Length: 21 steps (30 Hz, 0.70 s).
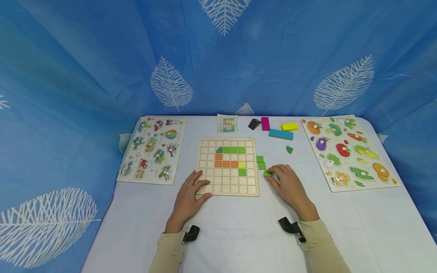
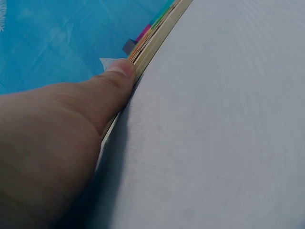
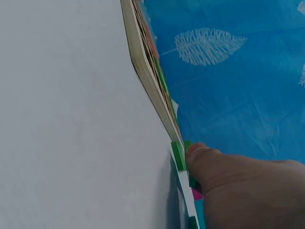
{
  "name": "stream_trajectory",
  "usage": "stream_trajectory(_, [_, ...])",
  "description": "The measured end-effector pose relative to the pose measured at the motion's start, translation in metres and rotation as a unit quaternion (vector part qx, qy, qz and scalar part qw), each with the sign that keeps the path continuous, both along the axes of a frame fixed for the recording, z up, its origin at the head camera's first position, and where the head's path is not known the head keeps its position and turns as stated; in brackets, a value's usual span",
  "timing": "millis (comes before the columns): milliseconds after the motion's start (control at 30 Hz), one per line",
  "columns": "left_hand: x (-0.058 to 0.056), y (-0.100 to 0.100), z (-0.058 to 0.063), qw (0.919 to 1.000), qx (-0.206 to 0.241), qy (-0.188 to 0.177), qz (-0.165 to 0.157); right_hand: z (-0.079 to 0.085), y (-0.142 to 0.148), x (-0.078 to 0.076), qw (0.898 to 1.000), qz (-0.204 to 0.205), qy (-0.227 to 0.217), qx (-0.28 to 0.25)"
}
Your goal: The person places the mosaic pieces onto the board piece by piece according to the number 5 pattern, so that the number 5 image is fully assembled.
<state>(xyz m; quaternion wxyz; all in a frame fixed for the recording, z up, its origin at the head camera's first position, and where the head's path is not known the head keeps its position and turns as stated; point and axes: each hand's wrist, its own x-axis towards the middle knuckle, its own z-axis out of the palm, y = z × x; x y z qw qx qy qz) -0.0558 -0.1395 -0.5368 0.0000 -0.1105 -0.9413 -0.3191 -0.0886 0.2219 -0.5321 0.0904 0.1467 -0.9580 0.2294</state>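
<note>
A wooden grid board (image 1: pixel 227 182) lies mid-table with green, orange and yellow pieces in some of its cells. My left hand (image 1: pixel 189 199) rests on the board's lower left corner, fingers spread; in the left wrist view its thumb (image 2: pixel 121 69) lies along the board's edge. Just right of the board, my right hand (image 1: pixel 290 187) pinches a green square tile (image 1: pixel 267 173) between thumb and fingers. Two more green tiles (image 1: pixel 261 165) lie beside the board's right edge. In the right wrist view the thumb (image 3: pixel 200 155) partly hides the green pieces.
Behind the board lies a small pattern card (image 1: pixel 227 123). Black (image 1: pixel 254 124), magenta (image 1: pixel 265 123), yellow (image 1: pixel 290 126) and blue (image 1: pixel 281 134) pieces lie back right, near a dark green quarter-round piece (image 1: pixel 289 149). Picture puzzles flank the board: vehicles (image 1: pixel 136 129) left, vegetables (image 1: pixel 372 182) right.
</note>
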Motion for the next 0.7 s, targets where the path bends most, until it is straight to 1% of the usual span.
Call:
stream_trajectory(167, [0.000, 0.000, -0.002, 1.0000, 0.000, -0.003, -0.001, 0.002, -0.008, 0.002, 1.000, 0.009, -0.006, -0.022])
stream_trajectory(233, [0.000, 0.000, -0.003, 1.0000, -0.002, -0.002, -0.002, 0.002, -0.015, 0.003, 0.999, 0.022, -0.005, -0.028])
stream_trajectory(300, [0.000, -0.001, -0.003, 1.0000, -0.004, 0.000, -0.001, 0.003, -0.023, 0.004, 0.999, 0.044, -0.001, -0.030])
stream_trajectory(433, [-0.001, -0.001, -0.003, 1.0000, -0.003, 0.001, -0.001, 0.001, -0.041, 0.005, 0.995, 0.092, 0.016, -0.023])
stream_trajectory(500, [-0.001, -0.001, -0.003, 1.0000, -0.003, -0.001, 0.000, 0.000, -0.049, 0.005, 0.994, 0.107, 0.027, -0.017])
stream_trajectory(600, [-0.001, -0.001, -0.003, 1.0000, -0.004, -0.004, 0.001, 0.000, -0.059, 0.004, 0.992, 0.120, 0.034, -0.010])
stream_trajectory(700, [-0.001, -0.001, -0.003, 1.0000, -0.006, -0.005, 0.002, 0.000, -0.064, 0.004, 0.992, 0.122, 0.033, -0.002])
